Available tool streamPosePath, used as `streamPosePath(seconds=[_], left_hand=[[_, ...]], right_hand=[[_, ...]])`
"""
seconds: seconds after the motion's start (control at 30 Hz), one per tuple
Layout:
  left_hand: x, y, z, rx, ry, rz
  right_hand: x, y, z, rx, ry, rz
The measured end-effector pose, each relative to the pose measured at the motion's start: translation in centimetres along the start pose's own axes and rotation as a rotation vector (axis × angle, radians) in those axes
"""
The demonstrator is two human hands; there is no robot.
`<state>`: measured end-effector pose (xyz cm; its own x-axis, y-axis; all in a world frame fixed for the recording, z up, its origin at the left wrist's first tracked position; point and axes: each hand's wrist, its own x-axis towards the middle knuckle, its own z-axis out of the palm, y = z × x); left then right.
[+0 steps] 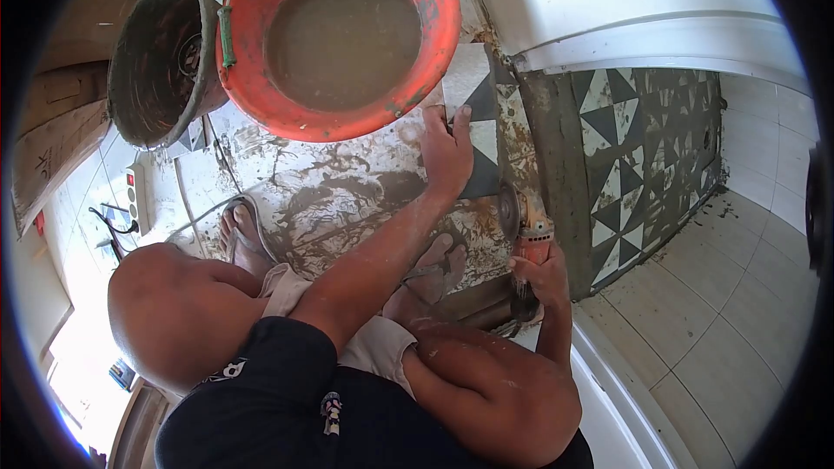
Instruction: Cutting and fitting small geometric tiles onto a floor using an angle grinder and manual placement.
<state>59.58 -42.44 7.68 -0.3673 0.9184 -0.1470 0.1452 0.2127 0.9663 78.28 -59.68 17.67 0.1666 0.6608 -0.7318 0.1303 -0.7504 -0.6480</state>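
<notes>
My left hand (448, 155) grips the left edge of a patterned tile (477, 143) in dark grey and white triangles, fingers and thumb bent at its far part. My right hand (545, 276) is closed round the red body of an angle grinder (532, 230). The grinder's disc (509, 211) is close to the tile's near right corner; whether they touch I cannot tell. Beneath the tile, the floor is smeared with wet mortar. My fingers hide part of the tile's left edge.
A large orange-red bucket (228, 91) of murky water stands ahead, beside a dark, mortar-caked bucket (130, 78). Laid patterned tiles (621, 139) lie to the right, past a mortar strip (560, 156). A white power strip (137, 194) and cable lie at left. My feet are close by.
</notes>
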Motion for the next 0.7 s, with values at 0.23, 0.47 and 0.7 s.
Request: streamPosePath(seconds=[0.23, 0.47, 0.7], left_hand=[[0.1, 0.3, -0.2, 0.025, -0.006, 0.015], [0.2, 0.2, -0.1, 0.002, 0.007, 0.006], [0.1, 0.4, -0.4, 0.005, -0.058, -0.069]], right_hand=[[0.0, -0.6, 0.1, -0.025, 0.006, 0.005], [0.3, -1.4, 0.6, -0.022, 0.028, -0.031], [0.8, -1.5, 0.3, 0.015, 0.016, -0.021]])
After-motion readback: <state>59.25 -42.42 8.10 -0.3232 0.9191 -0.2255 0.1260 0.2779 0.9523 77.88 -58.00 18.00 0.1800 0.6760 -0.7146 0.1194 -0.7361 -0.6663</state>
